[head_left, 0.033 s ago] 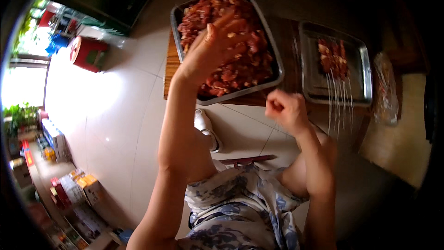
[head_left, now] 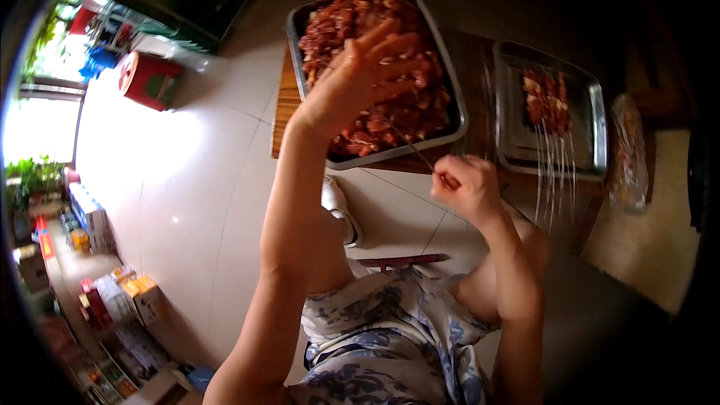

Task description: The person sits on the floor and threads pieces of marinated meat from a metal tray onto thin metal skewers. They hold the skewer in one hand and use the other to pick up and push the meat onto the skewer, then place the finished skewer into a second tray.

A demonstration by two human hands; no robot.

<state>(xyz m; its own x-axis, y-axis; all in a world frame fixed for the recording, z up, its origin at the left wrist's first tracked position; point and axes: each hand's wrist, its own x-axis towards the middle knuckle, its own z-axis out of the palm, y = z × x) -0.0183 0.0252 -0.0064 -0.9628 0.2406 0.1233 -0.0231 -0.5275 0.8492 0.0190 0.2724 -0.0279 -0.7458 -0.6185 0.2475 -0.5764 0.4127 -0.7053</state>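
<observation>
A deep metal tray [head_left: 459,116] heaped with raw cut meat [head_left: 341,26] sits at the left end of the wooden table. Over the meat, my left hand [head_left: 358,75] has its fingers stretched out and apart; I cannot tell whether they touch a piece. My right hand [head_left: 466,186] is closed on a thin metal skewer [head_left: 414,145] just outside the tray's near edge. The skewer slants up and left over the rim, its far end at the meat below my left hand. Several meat-loaded skewers [head_left: 546,101] lie side by side in a second metal tray [head_left: 517,154], handles overhanging its near rim.
A clear plastic bag [head_left: 628,154] lies right of the second tray. The wooden table [head_left: 285,116] edge shows at left. My bent legs and a white shoe [head_left: 339,206] are below. A red stool [head_left: 150,81] and several boxes [head_left: 142,296] stand on the tiled floor at left.
The skewer in my right hand now shows clearly across the tray rim, where it was hardly visible before. The trays have shifted slightly right in the view. My left hand's fingers remain spread.
</observation>
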